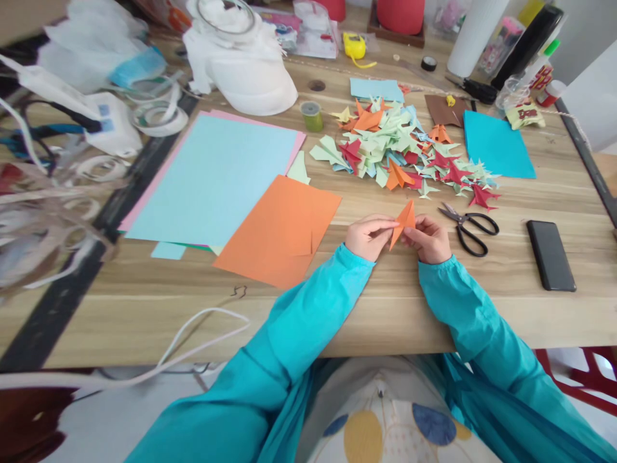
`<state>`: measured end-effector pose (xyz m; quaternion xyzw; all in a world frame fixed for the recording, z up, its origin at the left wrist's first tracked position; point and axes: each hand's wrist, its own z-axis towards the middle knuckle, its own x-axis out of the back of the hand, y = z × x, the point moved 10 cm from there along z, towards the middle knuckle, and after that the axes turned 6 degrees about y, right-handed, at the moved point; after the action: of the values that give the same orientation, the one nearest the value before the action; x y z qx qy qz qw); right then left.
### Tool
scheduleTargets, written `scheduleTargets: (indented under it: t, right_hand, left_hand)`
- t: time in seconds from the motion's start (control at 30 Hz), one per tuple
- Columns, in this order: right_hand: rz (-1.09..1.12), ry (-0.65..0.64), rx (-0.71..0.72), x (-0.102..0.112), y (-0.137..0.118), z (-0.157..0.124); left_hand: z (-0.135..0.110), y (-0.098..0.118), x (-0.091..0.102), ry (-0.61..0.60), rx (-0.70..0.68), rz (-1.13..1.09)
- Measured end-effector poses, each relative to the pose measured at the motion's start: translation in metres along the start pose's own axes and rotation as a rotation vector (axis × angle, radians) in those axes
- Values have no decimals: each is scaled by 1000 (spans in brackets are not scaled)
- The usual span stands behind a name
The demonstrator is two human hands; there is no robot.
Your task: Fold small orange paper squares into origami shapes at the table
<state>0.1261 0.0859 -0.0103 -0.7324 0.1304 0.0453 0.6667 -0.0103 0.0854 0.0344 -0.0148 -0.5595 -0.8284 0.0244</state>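
A small folded orange paper piece (403, 222) is held just above the wooden table (144, 302) between both hands. My left hand (369, 235) pinches its left side with the fingers closed. Closed fingers of my right hand (428, 239) grip its right side. Both sleeves are teal. Beyond the hands lies a heap of folded paper shapes (405, 151) in green, red, orange and blue.
Black scissors (470, 228) lie right of the hands, and a black phone (550, 254) farther right. An orange sheet (282, 229) and light blue sheets (214, 177) lie to the left, a blue sheet (497, 143) at back right. Tape rolls, bags and bottles crowd the back and left.
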Motion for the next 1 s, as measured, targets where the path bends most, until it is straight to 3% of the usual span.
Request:
scheduleTargets:
  t: [0.17, 0.5, 0.83, 1.0]
  right_hand:
    - [-7, -42, -2, -3, 0, -1]
    - [-19, -48, -25, -5, -2, -3]
    - [-11, -1, -24, -4, -3, -2]
    - [-7, -7, -35, -4, -3, -3]
  left_hand:
    - [-3, -24, -4, 7, 269, -198]
    - [-8, -29, -8, 4, 498, -334]
    - [-7, -40, -16, -36, 521, -388]
    - [-8, -36, -15, -62, 511, -356]
